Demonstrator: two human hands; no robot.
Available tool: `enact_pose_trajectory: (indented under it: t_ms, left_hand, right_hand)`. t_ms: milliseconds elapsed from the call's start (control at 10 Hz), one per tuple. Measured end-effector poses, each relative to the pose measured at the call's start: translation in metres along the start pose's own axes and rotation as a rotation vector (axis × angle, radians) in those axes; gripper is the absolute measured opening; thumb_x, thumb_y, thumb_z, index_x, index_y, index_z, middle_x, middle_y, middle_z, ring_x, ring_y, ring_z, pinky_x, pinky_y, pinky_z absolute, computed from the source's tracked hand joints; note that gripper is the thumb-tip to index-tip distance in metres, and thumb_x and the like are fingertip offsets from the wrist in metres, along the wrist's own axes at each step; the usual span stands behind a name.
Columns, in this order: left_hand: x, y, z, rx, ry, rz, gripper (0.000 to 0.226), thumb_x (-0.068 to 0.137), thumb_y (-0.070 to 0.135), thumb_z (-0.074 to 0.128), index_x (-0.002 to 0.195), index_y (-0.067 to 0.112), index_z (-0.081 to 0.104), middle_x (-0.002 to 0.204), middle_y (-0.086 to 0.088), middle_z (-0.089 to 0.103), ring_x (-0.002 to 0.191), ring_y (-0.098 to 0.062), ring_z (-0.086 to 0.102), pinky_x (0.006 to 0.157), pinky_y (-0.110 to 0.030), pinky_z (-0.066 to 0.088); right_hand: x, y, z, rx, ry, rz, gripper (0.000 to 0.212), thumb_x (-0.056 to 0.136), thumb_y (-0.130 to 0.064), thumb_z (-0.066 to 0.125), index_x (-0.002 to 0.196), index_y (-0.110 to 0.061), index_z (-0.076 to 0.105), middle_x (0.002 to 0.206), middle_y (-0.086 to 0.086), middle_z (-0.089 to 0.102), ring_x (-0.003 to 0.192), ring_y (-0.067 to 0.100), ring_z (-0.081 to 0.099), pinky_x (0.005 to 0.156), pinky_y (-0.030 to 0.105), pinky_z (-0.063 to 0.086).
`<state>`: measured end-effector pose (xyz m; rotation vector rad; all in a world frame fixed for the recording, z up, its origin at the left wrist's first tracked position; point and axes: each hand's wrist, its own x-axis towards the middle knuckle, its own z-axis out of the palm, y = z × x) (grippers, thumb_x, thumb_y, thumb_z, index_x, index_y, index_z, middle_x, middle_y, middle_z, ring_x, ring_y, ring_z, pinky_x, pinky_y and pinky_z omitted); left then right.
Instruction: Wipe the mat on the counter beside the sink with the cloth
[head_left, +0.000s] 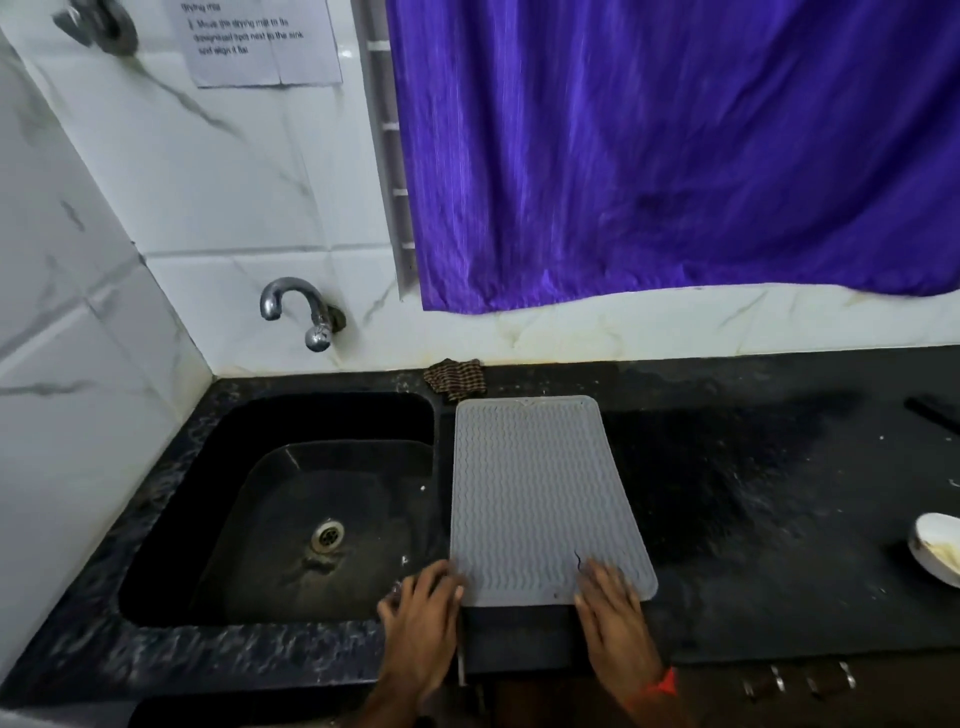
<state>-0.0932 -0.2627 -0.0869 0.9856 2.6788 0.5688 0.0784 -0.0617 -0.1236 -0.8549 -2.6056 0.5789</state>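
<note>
A grey ribbed mat (535, 493) lies flat on the black counter (753, 519), just right of the sink (291, 499). A crumpled brown checked cloth (455, 379) sits at the wall behind the mat's far left corner. My left hand (423, 618) rests flat with fingers spread at the mat's near left corner, its fingertips touching the edge. My right hand (613, 613) lies flat on the mat's near right corner. Neither hand holds anything.
A chrome tap (298, 309) juts from the tiled wall above the sink. A purple curtain (675, 145) hangs over the counter's back. A white dish (937, 553) sits at the right edge. A paper note (260, 39) is stuck on the wall.
</note>
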Motion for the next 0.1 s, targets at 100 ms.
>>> enact_pose_trajectory:
  t_ms: [100]
  left_hand:
    - [0.0046,-0.034,-0.0178,-0.041,0.018,0.034,0.045,0.09,0.045,0.015,0.099,0.041,0.058,0.105,0.025,0.058,0.103,-0.004,0.046,0.084,-0.034,0.022]
  right_hand:
    - [-0.0014,-0.0084,0.0156,0.078,0.08,0.008,0.061,0.101,-0.047,0.022,0.103,-0.012,0.072,0.113,0.006,0.069,0.113,0.02,0.057,0.11,0.02,0.028]
